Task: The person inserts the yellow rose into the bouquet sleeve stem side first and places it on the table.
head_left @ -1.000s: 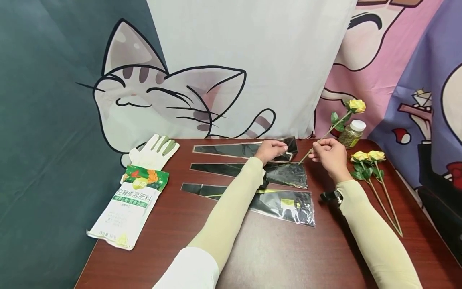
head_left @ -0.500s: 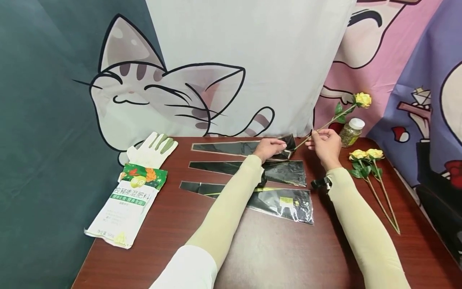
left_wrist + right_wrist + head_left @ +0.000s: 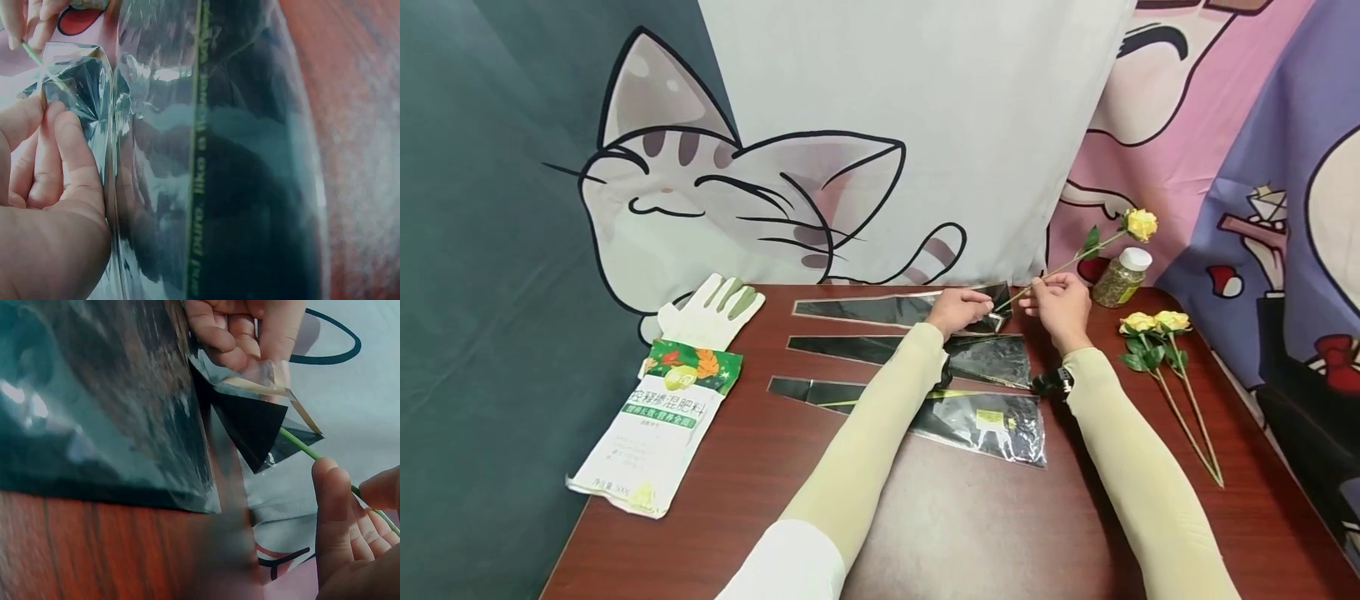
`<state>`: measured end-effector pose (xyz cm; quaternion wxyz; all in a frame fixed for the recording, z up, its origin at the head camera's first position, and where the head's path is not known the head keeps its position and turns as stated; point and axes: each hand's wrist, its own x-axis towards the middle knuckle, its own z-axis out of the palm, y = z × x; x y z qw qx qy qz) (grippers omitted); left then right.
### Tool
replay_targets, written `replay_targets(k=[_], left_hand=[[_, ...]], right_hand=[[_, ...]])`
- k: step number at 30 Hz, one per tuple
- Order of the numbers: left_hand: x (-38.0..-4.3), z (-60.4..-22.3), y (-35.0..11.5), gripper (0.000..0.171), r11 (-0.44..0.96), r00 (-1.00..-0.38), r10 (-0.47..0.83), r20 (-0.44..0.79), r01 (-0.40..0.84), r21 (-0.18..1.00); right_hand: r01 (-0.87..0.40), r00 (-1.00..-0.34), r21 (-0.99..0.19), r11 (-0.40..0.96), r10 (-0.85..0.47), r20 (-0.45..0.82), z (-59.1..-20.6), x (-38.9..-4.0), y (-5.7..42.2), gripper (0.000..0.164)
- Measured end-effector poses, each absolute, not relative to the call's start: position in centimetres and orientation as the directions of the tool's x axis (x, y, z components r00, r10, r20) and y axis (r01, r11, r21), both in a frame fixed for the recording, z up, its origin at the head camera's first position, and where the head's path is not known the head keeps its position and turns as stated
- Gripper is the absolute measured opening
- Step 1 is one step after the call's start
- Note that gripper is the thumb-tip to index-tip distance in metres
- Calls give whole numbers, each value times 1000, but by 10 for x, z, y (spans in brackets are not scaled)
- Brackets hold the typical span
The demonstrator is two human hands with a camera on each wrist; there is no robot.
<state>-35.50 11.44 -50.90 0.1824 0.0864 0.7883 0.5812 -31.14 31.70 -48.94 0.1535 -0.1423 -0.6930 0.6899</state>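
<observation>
Left grip (image 3: pixel 59 200) pinches sleeve (image 3: pixel 92 78); green stem (image 3: pixel 32 52) at opening.

Snug cream sleeves (image 3: pixel 863 450) on both arms, white cloth (image 3: pixel 797 558) higher on the left, black wrist-worn devices (image 3: pixel 1054 382)

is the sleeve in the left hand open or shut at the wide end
Open: the sleeve gapes in the right wrist view, with the green stem between its sides.
</observation>
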Motion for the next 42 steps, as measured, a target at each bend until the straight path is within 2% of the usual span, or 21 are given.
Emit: replay_targets(k=[10, 17, 22, 35, 42], left_hand=[[-352, -509, 117, 19, 236, -939, 309, -151, -78, 969], [-346, -501, 118, 19, 135, -955, 262, -138, -105, 985], [-343, -495, 119, 18, 94, -957, 249, -151, -131, 987], [-345, -497, 121, 19, 129, -951, 265, -159, -128, 983], [-345, -497, 124, 21, 208, -953, 286, -98, -37, 977]], right_hand=[[10, -923, -1000, 5, 386, -7, -493, -313, 302, 15], [83, -919, -989, 125, 394, -27, -495, -314, 300, 16], [104, -920, -985, 140, 389, -42, -499, -314, 300, 18], [142, -936, -986, 85, 337, -105, -505, -312, 294, 15], [178, -943, -977, 114, 305, -136, -503, -311, 296, 17]])
